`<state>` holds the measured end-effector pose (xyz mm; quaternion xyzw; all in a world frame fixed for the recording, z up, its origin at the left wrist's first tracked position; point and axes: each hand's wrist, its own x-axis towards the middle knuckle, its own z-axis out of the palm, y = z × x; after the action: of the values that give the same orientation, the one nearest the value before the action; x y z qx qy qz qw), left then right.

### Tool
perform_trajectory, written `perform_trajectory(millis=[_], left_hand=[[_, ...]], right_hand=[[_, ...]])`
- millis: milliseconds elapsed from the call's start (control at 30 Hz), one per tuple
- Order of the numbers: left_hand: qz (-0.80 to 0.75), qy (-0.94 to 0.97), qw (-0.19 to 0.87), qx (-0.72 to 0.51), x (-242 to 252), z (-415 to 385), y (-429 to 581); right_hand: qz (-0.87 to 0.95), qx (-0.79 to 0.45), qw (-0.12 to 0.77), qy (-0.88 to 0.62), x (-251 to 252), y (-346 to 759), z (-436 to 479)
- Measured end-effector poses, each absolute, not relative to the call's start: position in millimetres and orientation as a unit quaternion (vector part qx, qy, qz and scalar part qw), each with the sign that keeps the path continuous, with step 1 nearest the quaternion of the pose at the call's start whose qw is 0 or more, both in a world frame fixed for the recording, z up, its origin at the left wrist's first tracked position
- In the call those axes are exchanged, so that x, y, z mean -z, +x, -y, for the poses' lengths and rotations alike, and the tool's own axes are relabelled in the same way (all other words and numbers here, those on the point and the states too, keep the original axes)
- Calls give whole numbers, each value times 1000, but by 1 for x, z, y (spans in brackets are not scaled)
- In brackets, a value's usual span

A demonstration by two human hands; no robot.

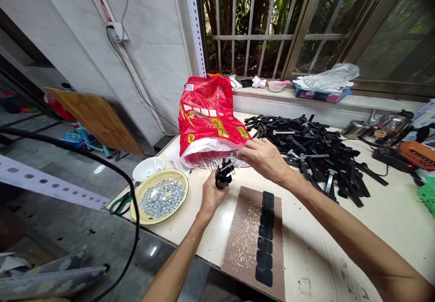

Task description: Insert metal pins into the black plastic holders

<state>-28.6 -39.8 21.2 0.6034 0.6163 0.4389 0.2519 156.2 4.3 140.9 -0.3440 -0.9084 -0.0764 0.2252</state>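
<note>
Seen from the head camera: the left hand (211, 194) is clenched round a black part (224, 174), upright just before the mouth of the red bag (207, 116) — close enough, it seems, for both hands to meet over it. The right hand (264, 157) lies fingers-down on silvery pins (210, 160) spilling from the bag; whether it pinches one I cannot tell. A plate (144, 219) sits by the table's left edge and a heap (312, 150) crowds the right — the hands work between, above a board (241, 229).

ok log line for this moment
left hand: holds black part | right hand: at red bag mouth, on metal pins
</note>
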Motion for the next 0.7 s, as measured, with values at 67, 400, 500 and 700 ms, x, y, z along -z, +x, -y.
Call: perform_trajectory(millis=[67,400,500,700], left_hand=[[-615,611,246,-434,-22,40,-28],[-540,389,464,-584,-33,44,-26],[-518,339,514,-593,-36,42,-23],[-519,257,582,-571,-27,37,-32]], right_hand=[[925,64,192,-321,-145,152,-7],[817,-134,56,-557,-78,133,-33],[794,-127,8,-594,-39,112,-23],[773,-96,16,-626,-34,115,-19]])
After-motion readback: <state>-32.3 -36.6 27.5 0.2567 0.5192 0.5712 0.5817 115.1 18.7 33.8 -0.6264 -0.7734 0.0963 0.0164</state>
